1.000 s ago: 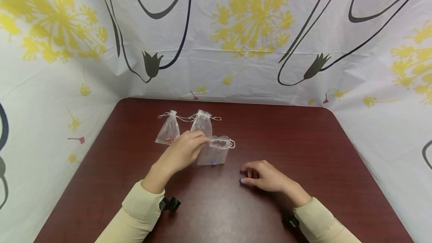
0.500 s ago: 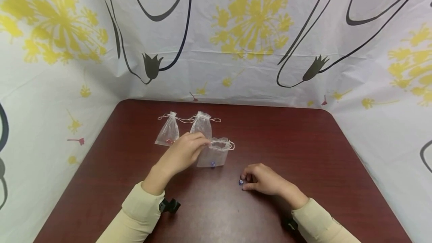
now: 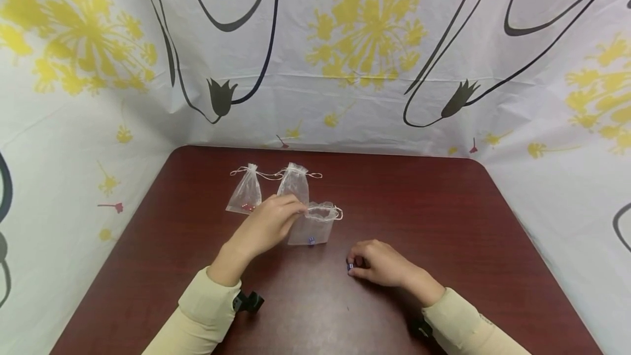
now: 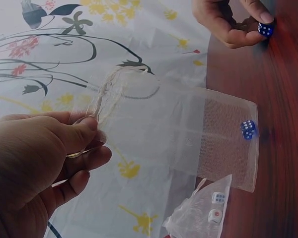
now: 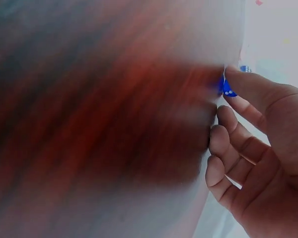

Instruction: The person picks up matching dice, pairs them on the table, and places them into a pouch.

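My left hand (image 3: 266, 221) pinches the mouth of a sheer white drawstring bag (image 4: 184, 131) between thumb and fingertips. The mouth gapes, and the bag hangs with its bottom close to the table. At its base lies a blue die (image 4: 248, 129) with white pips. To the right, low at the tabletop, my right hand (image 3: 382, 264) holds another blue die (image 4: 265, 29) between thumb and index finger. In the right wrist view the thumb covers most of that die (image 5: 230, 90), and the other fingers are loosely bent.
Behind my left hand stand two drawn-up sheer bags. The left bag (image 3: 242, 193) has red dice (image 3: 248, 207); the other bag (image 3: 294, 179) is partly covered by my hand. White dice (image 4: 215, 215) show through it. A patterned curtain (image 3: 315, 103) borders the dark red table (image 3: 419, 196).
My right hand has shifted slightly left and its fingers have re-gripped the blue die, which was loose before them half a second ago. The left hand keeps its place on the bag.
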